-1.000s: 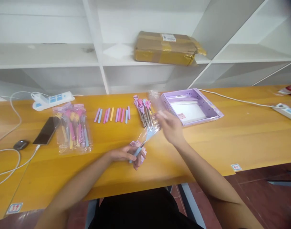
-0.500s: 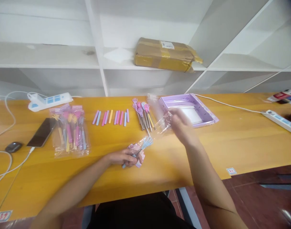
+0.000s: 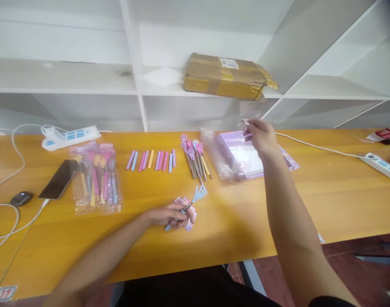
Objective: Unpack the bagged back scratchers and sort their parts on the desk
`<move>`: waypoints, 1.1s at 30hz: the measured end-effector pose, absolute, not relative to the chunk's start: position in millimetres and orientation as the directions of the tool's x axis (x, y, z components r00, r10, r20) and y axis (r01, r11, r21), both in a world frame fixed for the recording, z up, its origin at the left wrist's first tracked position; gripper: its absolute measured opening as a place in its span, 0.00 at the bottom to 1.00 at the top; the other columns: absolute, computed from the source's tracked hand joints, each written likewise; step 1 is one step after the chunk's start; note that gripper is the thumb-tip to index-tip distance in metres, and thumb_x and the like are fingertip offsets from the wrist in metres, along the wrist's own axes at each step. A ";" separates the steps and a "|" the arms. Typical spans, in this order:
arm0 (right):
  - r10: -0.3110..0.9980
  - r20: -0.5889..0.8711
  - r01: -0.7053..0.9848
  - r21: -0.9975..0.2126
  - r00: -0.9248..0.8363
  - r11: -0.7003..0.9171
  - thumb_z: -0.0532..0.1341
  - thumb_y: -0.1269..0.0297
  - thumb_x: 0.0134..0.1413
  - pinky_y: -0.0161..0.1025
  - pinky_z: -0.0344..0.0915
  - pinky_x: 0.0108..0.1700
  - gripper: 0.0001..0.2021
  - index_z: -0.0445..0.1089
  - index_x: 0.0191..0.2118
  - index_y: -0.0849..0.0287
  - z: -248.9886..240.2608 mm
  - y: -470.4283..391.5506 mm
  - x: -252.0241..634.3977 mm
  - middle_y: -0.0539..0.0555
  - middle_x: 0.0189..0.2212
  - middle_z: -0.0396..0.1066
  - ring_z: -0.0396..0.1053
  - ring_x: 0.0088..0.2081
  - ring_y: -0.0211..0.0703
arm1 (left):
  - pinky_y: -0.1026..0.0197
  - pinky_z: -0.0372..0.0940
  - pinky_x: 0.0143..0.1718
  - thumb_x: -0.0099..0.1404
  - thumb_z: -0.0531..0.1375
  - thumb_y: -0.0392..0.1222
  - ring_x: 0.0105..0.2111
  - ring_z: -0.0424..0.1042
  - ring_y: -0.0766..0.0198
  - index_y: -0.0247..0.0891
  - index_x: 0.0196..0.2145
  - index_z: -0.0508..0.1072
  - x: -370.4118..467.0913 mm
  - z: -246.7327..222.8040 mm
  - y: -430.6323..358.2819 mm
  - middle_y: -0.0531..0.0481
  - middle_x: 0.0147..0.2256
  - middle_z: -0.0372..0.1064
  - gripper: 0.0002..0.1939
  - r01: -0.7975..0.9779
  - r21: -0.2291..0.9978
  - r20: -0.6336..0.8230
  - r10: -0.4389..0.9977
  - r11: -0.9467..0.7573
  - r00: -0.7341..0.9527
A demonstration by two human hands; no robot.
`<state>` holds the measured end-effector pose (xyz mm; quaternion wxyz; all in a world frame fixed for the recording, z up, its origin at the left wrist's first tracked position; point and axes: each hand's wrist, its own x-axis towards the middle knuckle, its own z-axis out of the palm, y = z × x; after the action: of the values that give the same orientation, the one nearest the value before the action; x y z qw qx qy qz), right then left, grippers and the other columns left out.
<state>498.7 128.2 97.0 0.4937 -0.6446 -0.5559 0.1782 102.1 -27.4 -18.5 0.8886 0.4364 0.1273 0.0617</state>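
My left hand (image 3: 174,215) is wrapped round the handle of a light-blue, hand-shaped back scratcher (image 3: 199,194), its head pointing away to the right. Pink and purple printed cards (image 3: 191,213) show beneath those fingers. Over the purple tray (image 3: 225,149), my right hand (image 3: 262,136) is closed in a pinch, with a small pale end sticking out; what it grips is unclear. Clear plastic bags (image 3: 211,147) lie against the tray's left side. Near the left hand rests a bunch of back scratchers (image 3: 198,155) with metal shafts and pink, purple and blue heads.
Coloured handle sleeves (image 3: 152,159) lie in a row left of the bunch. Further left are a clear bag of back scratchers (image 3: 97,183), a phone (image 3: 59,179) and a power strip (image 3: 70,137). A taped carton (image 3: 225,76) sits on the shelf; another power strip (image 3: 382,166) lies right.
My right hand has moved up and away, from the tray's left side to above its back part. The clear plastic it had now lies by the tray. The left hand keeps its hold.
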 end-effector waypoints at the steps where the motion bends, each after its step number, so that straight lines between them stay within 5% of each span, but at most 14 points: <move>1: 0.926 0.248 0.685 -0.729 0.284 -0.015 0.54 0.65 0.69 0.39 0.69 0.31 0.13 0.74 0.50 0.60 90.5 144.5 499.9 0.55 0.31 0.75 0.71 0.29 0.43 | 0.65 0.44 0.22 0.68 0.67 0.56 0.22 0.50 0.70 0.35 0.46 0.77 102.0 -20.2 -27.4 0.53 0.26 0.62 0.20 -0.004 0.786 -0.169 0.221 0.619 0.961; 4: 0.957 0.163 0.868 -0.477 0.242 -0.138 0.54 0.70 0.65 0.45 0.70 0.41 0.16 0.73 0.53 0.68 61.3 172.7 484.0 0.64 0.35 0.79 0.73 0.35 0.50 | 0.64 0.44 0.22 0.69 0.65 0.56 0.21 0.49 0.70 0.35 0.46 0.77 102.1 -23.4 -27.1 0.52 0.27 0.64 0.20 -0.015 0.779 -0.159 0.221 0.627 0.962; 10: 0.960 0.234 0.951 -0.300 0.153 -0.079 0.56 0.74 0.61 0.56 0.59 0.61 0.22 0.69 0.59 0.77 24.9 171.5 459.0 0.81 0.55 0.71 0.64 0.57 0.66 | 0.63 0.45 0.20 0.70 0.59 0.63 0.18 0.48 0.70 0.33 0.43 0.77 104.9 -23.9 -26.6 0.51 0.24 0.63 0.26 -0.007 0.748 -0.170 0.203 0.663 0.964; 14: 0.954 0.299 0.996 -0.093 0.018 0.011 0.59 0.70 0.61 0.57 0.57 0.61 0.30 0.64 0.67 0.78 27.7 167.2 466.1 0.81 0.60 0.64 0.60 0.59 0.69 | 0.64 0.47 0.19 0.65 0.58 0.51 0.17 0.50 0.69 0.34 0.34 0.74 106.2 -27.9 -26.2 0.50 0.21 0.63 0.16 -0.019 0.705 -0.217 0.241 0.709 0.946; 19: 0.973 0.186 0.990 0.037 -0.139 0.134 0.55 0.68 0.66 0.55 0.60 0.56 0.21 0.74 0.60 0.64 39.1 153.0 470.0 0.71 0.58 0.72 0.61 0.58 0.66 | 0.65 0.47 0.19 0.63 0.60 0.48 0.18 0.51 0.69 0.34 0.33 0.72 105.7 -29.7 -26.1 0.52 0.21 0.59 0.12 -0.012 0.700 -0.230 0.241 0.714 0.943; 22: 0.946 0.291 0.982 -0.078 -0.144 0.174 0.53 0.69 0.68 0.56 0.61 0.57 0.19 0.75 0.59 0.62 53.4 130.5 465.9 0.68 0.58 0.74 0.63 0.59 0.65 | 0.66 0.47 0.20 0.67 0.62 0.51 0.20 0.50 0.69 0.35 0.37 0.73 104.1 -26.7 -27.1 0.55 0.22 0.57 0.14 -0.047 0.717 -0.198 0.268 0.695 0.943; 25: 0.915 0.394 0.866 -0.423 -0.090 0.267 0.54 0.62 0.72 0.51 0.65 0.55 0.16 0.76 0.52 0.60 65.1 85.6 449.7 0.65 0.51 0.77 0.70 0.52 0.59 | 0.65 0.45 0.20 0.71 0.63 0.58 0.19 0.49 0.71 0.35 0.49 0.73 102.3 -25.5 -28.3 0.58 0.25 0.56 0.22 -0.136 0.755 -0.115 0.334 0.641 0.935; 27: 0.945 0.300 0.680 -0.667 -0.131 0.306 0.54 0.53 0.74 0.46 0.67 0.49 0.17 0.76 0.50 0.58 64.6 43.1 428.4 0.60 0.44 0.77 0.72 0.43 0.52 | 0.65 0.43 0.19 0.72 0.63 0.61 0.18 0.46 0.73 0.35 0.55 0.72 102.4 -27.1 -29.0 0.60 0.26 0.54 0.28 -0.177 0.795 -0.069 0.376 0.580 0.924; 29: 0.914 0.117 0.433 -0.853 -0.388 0.293 0.54 0.45 0.75 0.42 0.68 0.45 0.22 0.73 0.54 0.57 57.1 -2.7 400.1 0.56 0.42 0.76 0.71 0.38 0.46 | 0.65 0.43 0.19 0.73 0.61 0.64 0.17 0.44 0.73 0.34 0.57 0.70 104.1 -29.3 -30.8 0.62 0.24 0.51 0.30 -0.171 0.858 -0.044 0.401 0.484 0.915; 31: 0.881 0.062 0.282 -0.935 -0.469 0.216 0.59 0.38 0.70 0.38 0.63 0.35 0.24 0.73 0.46 0.58 46.2 -43.4 369.8 0.50 0.32 0.70 0.64 0.30 0.41 | 0.65 0.49 0.20 0.77 0.54 0.64 0.18 0.49 0.70 0.35 0.55 0.69 107.3 -29.9 -34.7 0.62 0.24 0.52 0.28 -0.115 0.956 -0.022 0.454 0.271 0.891; 33: 0.918 0.022 0.298 -0.942 -0.396 0.152 0.63 0.40 0.68 0.36 0.56 0.31 0.24 0.68 0.33 0.57 36.2 -73.3 344.1 0.46 0.25 0.61 0.57 0.27 0.38 | 0.63 0.59 0.25 0.81 0.50 0.61 0.22 0.60 0.67 0.38 0.50 0.70 110.8 -27.2 -41.0 0.57 0.26 0.60 0.23 0.050 0.988 0.040 0.547 -0.147 0.836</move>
<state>344.1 -73.3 36.2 0.3247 -0.4432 -0.6858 0.4773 110.8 -41.0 -27.2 0.6202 0.7304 0.2041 0.2003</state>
